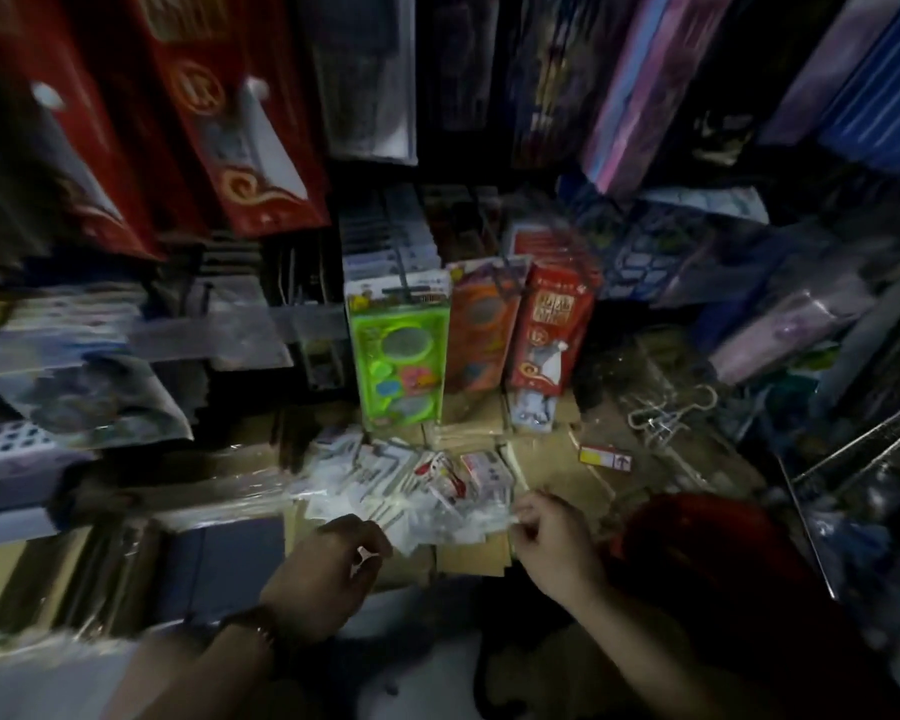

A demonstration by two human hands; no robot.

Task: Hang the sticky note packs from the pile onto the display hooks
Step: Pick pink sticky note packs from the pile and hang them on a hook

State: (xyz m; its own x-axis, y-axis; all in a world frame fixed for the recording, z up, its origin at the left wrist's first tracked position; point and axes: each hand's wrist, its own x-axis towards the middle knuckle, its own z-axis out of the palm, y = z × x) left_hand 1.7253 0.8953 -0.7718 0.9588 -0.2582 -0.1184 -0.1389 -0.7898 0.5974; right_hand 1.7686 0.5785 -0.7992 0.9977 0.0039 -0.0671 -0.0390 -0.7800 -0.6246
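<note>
Apparently pinching sticky note packs [427,485] at their near edge, left hand [328,574] near-left, right hand [546,543] right and closer to the hanging display [401,350] beyond.

cardboard [552,475] carries the sticky note packs [422,485] in a loose pile.

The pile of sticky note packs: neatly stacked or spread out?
Spread out. The pile lies as a loose, overlapping scatter on the cardboard boxes, with the left hand and right hand at its near edge.
</note>
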